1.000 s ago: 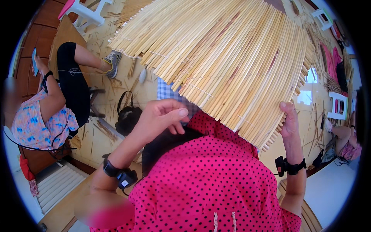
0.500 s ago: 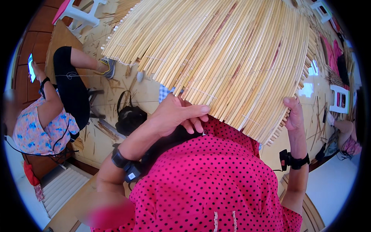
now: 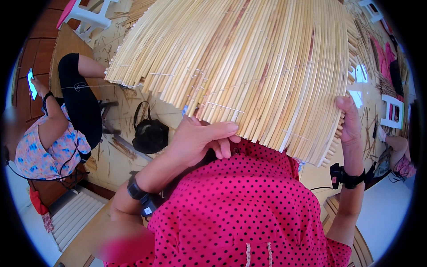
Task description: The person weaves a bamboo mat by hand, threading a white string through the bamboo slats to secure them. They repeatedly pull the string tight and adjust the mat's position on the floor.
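A wide mat of pale straw-coloured reed sticks [image 3: 249, 66], stitched across with white thread, spreads out in front of me. At its near edge my left hand [image 3: 200, 140] grips the stick ends, thumb resting on top and the other fingers curled beneath. My right hand [image 3: 349, 118] holds the mat's right edge, with the thumb above; its other fingers are mostly hidden behind the layered sticks. Some reddish-brown sticks run among the pale ones. A white thread [image 3: 100, 85] stretches from the mat's left corner toward a seated person's knee.
On the left a seated person [image 3: 49, 138] holds a lit phone [image 3: 31, 83]. A black bag [image 3: 150, 135] lies on the tiled floor. White stools [image 3: 391, 111] stand at the right and upper left. Reed scraps and bundles litter the floor, and another person's leg [image 3: 398, 144] shows at right.
The mat has shifted slightly left and down at its left corner. My right hand has moved a little right and up along its edge; my left hand stays near the same place.
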Demonstrator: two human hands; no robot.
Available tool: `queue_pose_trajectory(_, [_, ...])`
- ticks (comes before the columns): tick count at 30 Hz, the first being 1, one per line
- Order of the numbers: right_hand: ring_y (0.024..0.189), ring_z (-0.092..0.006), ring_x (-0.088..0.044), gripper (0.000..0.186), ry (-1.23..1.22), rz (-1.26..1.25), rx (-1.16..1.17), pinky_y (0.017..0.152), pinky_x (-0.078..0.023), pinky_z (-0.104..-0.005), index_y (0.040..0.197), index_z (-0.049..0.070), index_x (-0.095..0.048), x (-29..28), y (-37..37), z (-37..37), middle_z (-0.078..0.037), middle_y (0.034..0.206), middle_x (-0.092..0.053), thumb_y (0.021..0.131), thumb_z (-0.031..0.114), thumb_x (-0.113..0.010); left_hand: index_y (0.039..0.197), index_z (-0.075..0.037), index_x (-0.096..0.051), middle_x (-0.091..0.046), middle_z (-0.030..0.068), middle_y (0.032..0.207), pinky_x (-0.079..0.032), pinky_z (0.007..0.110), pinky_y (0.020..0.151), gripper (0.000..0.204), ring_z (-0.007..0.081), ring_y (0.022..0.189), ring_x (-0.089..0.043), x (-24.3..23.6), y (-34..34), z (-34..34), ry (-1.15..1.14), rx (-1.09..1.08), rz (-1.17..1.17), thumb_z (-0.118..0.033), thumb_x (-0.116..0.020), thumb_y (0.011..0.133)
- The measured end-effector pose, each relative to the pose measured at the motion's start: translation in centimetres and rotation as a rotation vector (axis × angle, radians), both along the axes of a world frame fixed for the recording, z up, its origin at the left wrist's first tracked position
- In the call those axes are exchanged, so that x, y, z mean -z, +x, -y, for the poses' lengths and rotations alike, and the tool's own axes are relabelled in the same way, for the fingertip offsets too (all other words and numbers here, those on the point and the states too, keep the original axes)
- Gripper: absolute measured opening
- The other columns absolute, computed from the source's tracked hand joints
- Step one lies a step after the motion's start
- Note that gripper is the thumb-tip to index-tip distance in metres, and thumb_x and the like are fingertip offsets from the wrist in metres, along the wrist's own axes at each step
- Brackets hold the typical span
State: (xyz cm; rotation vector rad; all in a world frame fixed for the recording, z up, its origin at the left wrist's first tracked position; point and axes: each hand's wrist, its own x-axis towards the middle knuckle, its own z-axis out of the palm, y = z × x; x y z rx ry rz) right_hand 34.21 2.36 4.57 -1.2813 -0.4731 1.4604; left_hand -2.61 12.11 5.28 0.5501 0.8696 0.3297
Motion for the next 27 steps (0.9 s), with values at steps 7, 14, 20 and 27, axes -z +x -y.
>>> queue_pose_trajectory(7, [0.074,-0.0203,-0.073,0.043,-0.104,-0.019,-0.016,0.067,-0.062,-0.0314,0.116,-0.012,-0.058,-1.3,-1.2,-2.4,-0.018,0.094,-0.071,0.084,0.016,-0.068,0.099,-0.003,-0.072,-0.070,0.0032,0.076,-0.045,0.022,0.048,0.028,0.0129,0.056,-0.064,-4.2,-4.4,-0.4,1.029,0.520,-0.580,-0.022,-0.082,0.081])
queue_pose_trajectory(14, [0.084,-0.0264,-0.074,0.049,-0.130,-0.035,-0.069,0.076,-0.063,-0.0368,0.122,-0.012,-0.055,-2.9,0.1,-4.2,-0.022,0.104,-0.070,0.083,0.015,-0.068,0.100,-0.011,-0.072,-0.067,0.0022,0.104,-0.049,0.027,0.070,0.018,0.0201,0.095,-0.067,-6.2,-2.4,-3.1,2.511,0.290,-0.683,-0.015,-0.069,0.082])
queue_pose_trajectory(20, [0.088,-0.0277,-0.074,0.050,-0.174,-0.133,-0.060,0.078,-0.063,-0.0386,0.126,-0.010,-0.054,-7.1,-0.6,-5.7,-0.023,0.108,-0.069,0.087,0.017,-0.067,0.104,-0.003,-0.069,-0.068,0.0084,0.101,-0.053,0.034,0.070,0.033,0.0256,0.087,-0.068,-5.4,-0.8,-4.4,2.364,0.307,-0.405,-0.004,-0.068,0.071])
queue_pose_trajectory(27, [0.091,-0.0277,-0.073,0.057,-0.068,-0.124,-0.043,0.081,-0.063,-0.0401,0.131,-0.004,-0.054,-7.4,2.1,-7.6,-0.020,0.115,-0.069,0.097,0.041,-0.058,0.103,-0.001,-0.069,-0.064,0.0073,0.089,-0.050,0.036,0.065,0.041,0.0249,0.077,-0.064,-6.7,0.2,-4.1,2.399,0.282,-0.364,0.000,-0.070,0.062])
